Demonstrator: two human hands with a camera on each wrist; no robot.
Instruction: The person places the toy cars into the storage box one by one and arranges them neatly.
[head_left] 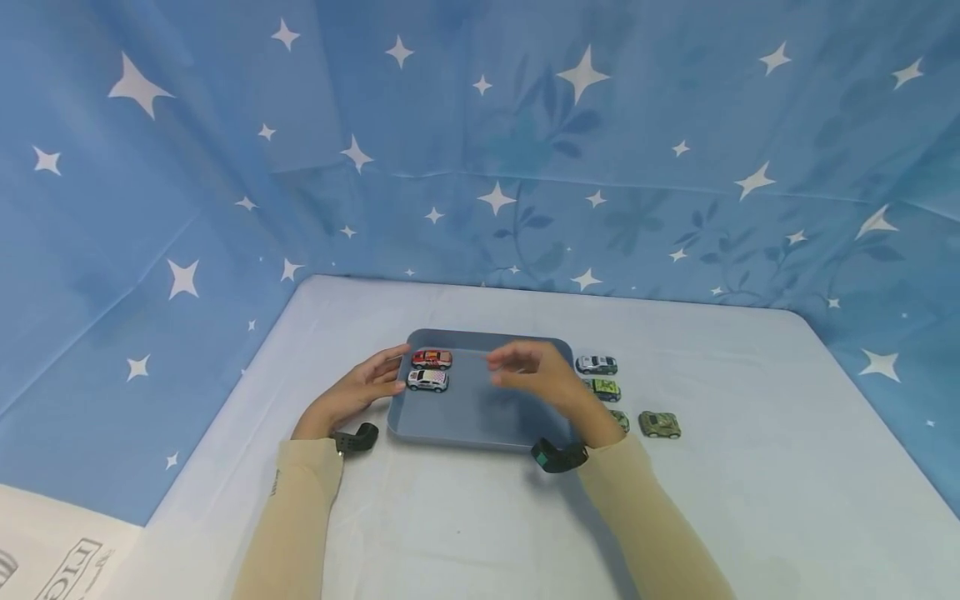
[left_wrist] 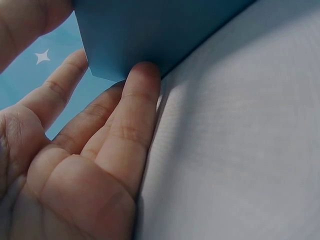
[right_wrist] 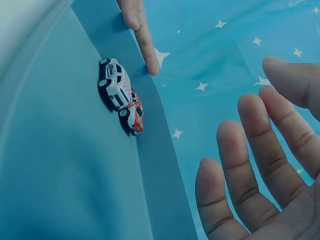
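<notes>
A blue-grey tray (head_left: 480, 439) lies on the table. Inside, along its left end, a red toy car (head_left: 431, 359) stands just beyond a white toy car (head_left: 428, 381); both also show in the right wrist view. My left hand (head_left: 358, 392) touches the tray's left side, its fingers fairly straight against the outer wall, as the left wrist view shows. Over the right part of the tray hovers my right hand (head_left: 542, 373). Its fingers are spread and relaxed, with nothing between them in the right wrist view.
Right of the tray stand a silver toy car (head_left: 597, 364), a yellow-green one (head_left: 606, 389), a partly hidden green one (head_left: 621, 420) behind my right forearm, and a camouflage car (head_left: 660, 424). The white table (head_left: 780, 467) meets a blue star-patterned cloth (head_left: 450, 150) at the back.
</notes>
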